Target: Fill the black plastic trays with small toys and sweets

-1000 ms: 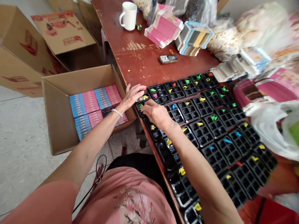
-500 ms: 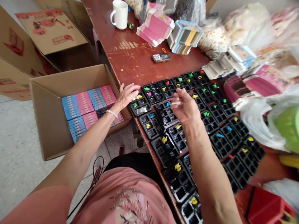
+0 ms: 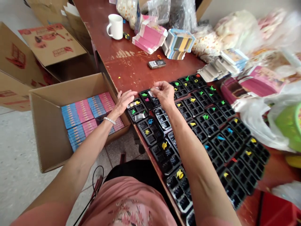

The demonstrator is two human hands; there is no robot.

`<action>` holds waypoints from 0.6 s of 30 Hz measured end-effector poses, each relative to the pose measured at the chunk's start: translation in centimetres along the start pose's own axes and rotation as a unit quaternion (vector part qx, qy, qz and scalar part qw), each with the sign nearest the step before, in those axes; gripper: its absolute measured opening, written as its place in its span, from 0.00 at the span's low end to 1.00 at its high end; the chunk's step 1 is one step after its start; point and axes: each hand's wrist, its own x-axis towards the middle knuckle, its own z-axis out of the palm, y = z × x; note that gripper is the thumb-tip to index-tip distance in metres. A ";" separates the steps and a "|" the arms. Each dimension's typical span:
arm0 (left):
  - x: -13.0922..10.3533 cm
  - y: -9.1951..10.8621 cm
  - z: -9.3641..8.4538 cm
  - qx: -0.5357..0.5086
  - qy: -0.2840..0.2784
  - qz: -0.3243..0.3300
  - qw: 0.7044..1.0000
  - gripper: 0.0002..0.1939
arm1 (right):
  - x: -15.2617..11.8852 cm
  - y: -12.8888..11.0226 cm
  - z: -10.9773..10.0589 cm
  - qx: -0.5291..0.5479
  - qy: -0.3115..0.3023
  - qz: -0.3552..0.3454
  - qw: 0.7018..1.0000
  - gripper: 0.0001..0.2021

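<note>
My right hand [image 3: 165,95] is closed, with its fingertips pinching a small white packet [image 3: 154,91] over a black compartment tray [image 3: 155,102] in the back row. That tray holds a green and a pink plastic figure. My left hand [image 3: 124,102] has its fingers stretched out over the edge of the nearest left tray [image 3: 142,108]. Beside its fingertips lies a white strip-like packet [image 3: 132,104], and another white packet [image 3: 139,116] sits in the same tray with yellow and green figures. Rows of similar trays, many with a small coloured figure, run to the right.
An open carton [image 3: 49,119] of blue and pink boxes stands left of the table. On the red table [image 3: 131,67] are a white mug [image 3: 115,27], a phone [image 3: 156,64] and folded pink cardboard [image 3: 150,37]. Bags line the back; a red box [image 3: 277,208] is at lower right.
My right hand has moved left and away from me, carrying the white packet from the second row to the back-row tray. My left hand stays near the same tray; the view has shifted slightly.
</note>
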 end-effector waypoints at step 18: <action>5.7 4.0 0.6 0.289 -0.010 0.148 0.946 0.06 | -9.6 -1.9 -7.7 0.090 0.015 0.108 0.990 0.18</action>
